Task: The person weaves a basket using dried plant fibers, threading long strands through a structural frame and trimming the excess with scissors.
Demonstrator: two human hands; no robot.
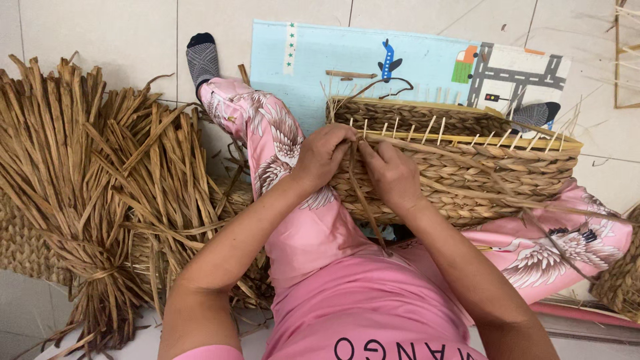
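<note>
A large bundle of dried reed-like straw (pixel 100 193), tied near its lower end, is lying at the far left on the tiled floor (pixel 100 33), with a flat woven piece (pixel 20 243) partly hidden beneath it. Just right of the bundle, the person's leg in pink patterned trousers (pixel 267 143) is being stretched out, ending in a grey striped sock (pixel 201 59). The left hand (pixel 323 155) is being pressed against the near wall of a half-woven straw basket (pixel 480 180), its fingers curled around strands at the rim. A loose dark strand (pixel 365 200) is hanging down between the two hands. The right hand (pixel 392 177) is being held just beside the left, touching the basket wall, its thumb and fingers pinching the weaving strand. The basket is resting across the person's lap and right leg, with pale upright stakes (pixel 433 130) showing along its rim. Behind it, a light blue play mat (pixel 313 60) printed with an aeroplane and roads is lying on the floor. Another woven piece (pixel 620 280) is partly visible at the far right edge.
</note>
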